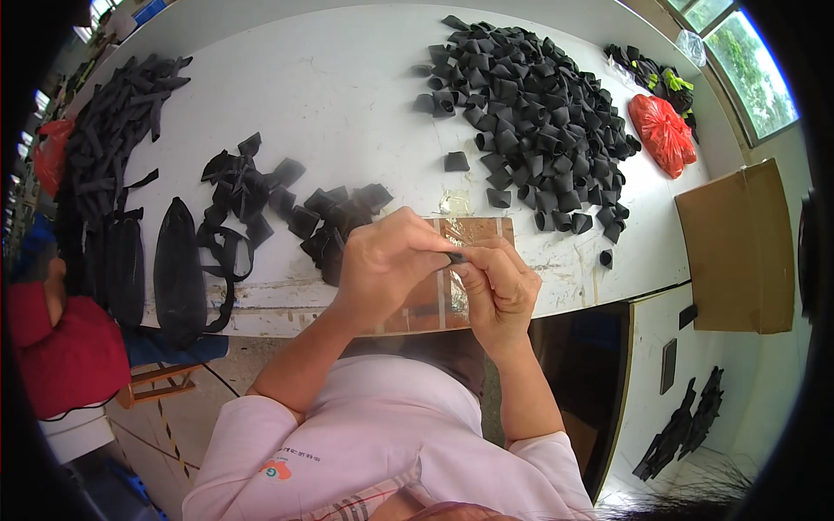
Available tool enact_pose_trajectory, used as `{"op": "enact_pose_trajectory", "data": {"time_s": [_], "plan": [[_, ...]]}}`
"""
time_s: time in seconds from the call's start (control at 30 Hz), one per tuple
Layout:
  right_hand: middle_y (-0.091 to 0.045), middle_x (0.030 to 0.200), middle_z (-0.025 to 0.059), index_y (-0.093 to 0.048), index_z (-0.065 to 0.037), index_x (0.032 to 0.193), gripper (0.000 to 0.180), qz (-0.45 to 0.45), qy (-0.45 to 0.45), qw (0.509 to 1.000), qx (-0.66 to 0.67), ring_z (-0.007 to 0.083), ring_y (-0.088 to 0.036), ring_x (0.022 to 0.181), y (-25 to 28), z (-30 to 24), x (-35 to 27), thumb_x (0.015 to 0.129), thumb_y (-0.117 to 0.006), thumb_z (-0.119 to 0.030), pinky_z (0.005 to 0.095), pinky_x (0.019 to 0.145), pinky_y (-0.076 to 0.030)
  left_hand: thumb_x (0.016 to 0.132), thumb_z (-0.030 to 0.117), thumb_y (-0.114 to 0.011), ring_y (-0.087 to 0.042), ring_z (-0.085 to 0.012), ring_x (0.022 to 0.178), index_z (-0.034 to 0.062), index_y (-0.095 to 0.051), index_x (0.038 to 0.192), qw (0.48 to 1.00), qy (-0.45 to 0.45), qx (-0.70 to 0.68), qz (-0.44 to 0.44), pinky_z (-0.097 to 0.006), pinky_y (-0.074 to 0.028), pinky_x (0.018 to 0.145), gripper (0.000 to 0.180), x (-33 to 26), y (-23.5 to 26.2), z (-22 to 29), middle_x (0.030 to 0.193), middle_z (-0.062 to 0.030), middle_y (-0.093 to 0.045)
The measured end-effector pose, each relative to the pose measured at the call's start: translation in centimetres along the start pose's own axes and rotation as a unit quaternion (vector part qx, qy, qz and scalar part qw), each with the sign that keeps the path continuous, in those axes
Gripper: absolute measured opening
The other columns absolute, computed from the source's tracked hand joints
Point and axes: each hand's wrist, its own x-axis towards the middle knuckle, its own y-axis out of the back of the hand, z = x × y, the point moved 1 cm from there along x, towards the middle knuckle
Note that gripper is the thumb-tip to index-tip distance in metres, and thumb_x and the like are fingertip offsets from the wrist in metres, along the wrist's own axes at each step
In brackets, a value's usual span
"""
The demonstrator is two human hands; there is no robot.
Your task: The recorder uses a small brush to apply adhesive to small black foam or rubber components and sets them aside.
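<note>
Both hands meet above the table's near edge, over a brown board point(497, 229) with clear tape across it. Between the fingertips is a small black fabric piece point(455, 258), mostly covered by the fingers. My left hand point(387, 260) pinches it from the left, and my right hand point(501, 282) grips it from the right. Just left of my left hand lie loose black fabric pieces point(306, 221), partly hidden behind that hand. Beyond my right hand spreads a large heap of folded black fabric loops point(543, 122), with a few stray ones near its edge.
Black strips point(109, 130) are heaped at the far left, with long black pouches point(180, 273) nearer. A red plastic bag point(664, 136) sits at the back right, and a cardboard box point(738, 247) stands on the right. Another person's red clothing point(69, 347) shows at left.
</note>
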Motion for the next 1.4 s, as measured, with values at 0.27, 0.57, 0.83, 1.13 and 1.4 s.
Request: {"op": "enact_pose_trajectory", "data": {"time_s": [0.27, 0.57, 0.83, 1.13, 1.4], "plan": [[-0.055, 0.068, 0.0057, -0.06, 0.001, 0.081, 0.007, -0.003, -0.053, 0.985, 0.164, 0.0104, -0.05, 0.055, -0.1, 1.2, 0.4, 0.076, -0.061, -0.002, 0.0208, 0.048, -0.039, 0.073, 0.002, -0.064, -0.05, -0.012, 0.057, 0.0015, -0.061, 0.08, 0.982, -0.123, 0.134, 0.058, -0.022, -0.038, 0.049, 0.008, 0.3, -0.5, 0.9, 0.07, -0.0065, -0.057], [-0.055, 0.066, 0.0075, -0.06, 0.002, 0.081, 0.01, -0.006, 0.018, 1.0, 0.004, 0.0125, -0.046, 0.054, -0.5, 0.2, 0.3, 0.072, -0.064, -0.002, 0.0217, 0.048, -0.035, 0.073, 0.002, -0.064, -0.052, -0.0118, 0.057, 0.0029, -0.061, 0.079, 0.993, -0.092, 0.031, 0.072, -0.022, -0.04, 0.049, 0.008, -0.9, -0.2, -1.1, 0.067, -0.0051, -0.057], [-0.051, 0.065, 0.0033, -0.055, 0.001, 0.083, 0.007, -0.039, -0.054, 0.982, 0.175, 0.0087, -0.042, 0.054, 1.7, 1.0, 1.3, 0.08, -0.058, -0.006, 0.0198, 0.047, -0.032, 0.078, 0.006, -0.058, -0.054, -0.0142, 0.062, 0.0021, -0.058, 0.083, 0.972, -0.054, 0.126, 0.193, -0.027, -0.042, 0.052, 0.006, -1.4, 2.3, -3.0, 0.07, -0.0062, -0.055], [-0.051, 0.06, 0.0011, -0.058, 0.002, 0.08, 0.011, 0.057, -0.176, 0.975, 0.124, 0.0067, -0.045, 0.052, -1.5, -0.6, -3.5, 0.083, -0.054, -0.007, 0.018, 0.048, -0.034, 0.071, 0.022, -0.066, -0.058, -0.0259, 0.068, -0.0047, -0.053, 0.087, 0.715, 0.288, 0.561, 0.302, -0.035, -0.046, 0.063, 0.033, -6.5, 18.1, -15.5, 0.075, -0.0139, -0.059], [-0.057, 0.08, 0.0062, -0.054, 0.001, 0.096, 0.02, 0.009, -0.208, 0.95, 0.233, 0.0095, -0.052, 0.065, -8.9, -1.1, -2.6, 0.08, -0.06, -0.009, 0.0214, 0.059, -0.044, 0.08, 0.0, -0.053, -0.059, -0.0125, 0.064, 0.0012, -0.054, 0.089, 0.864, 0.332, -0.258, 0.277, -0.02, -0.047, 0.055, 0.009, -6.2, 5.9, -2.7, 0.08, -0.008, -0.06]]}}
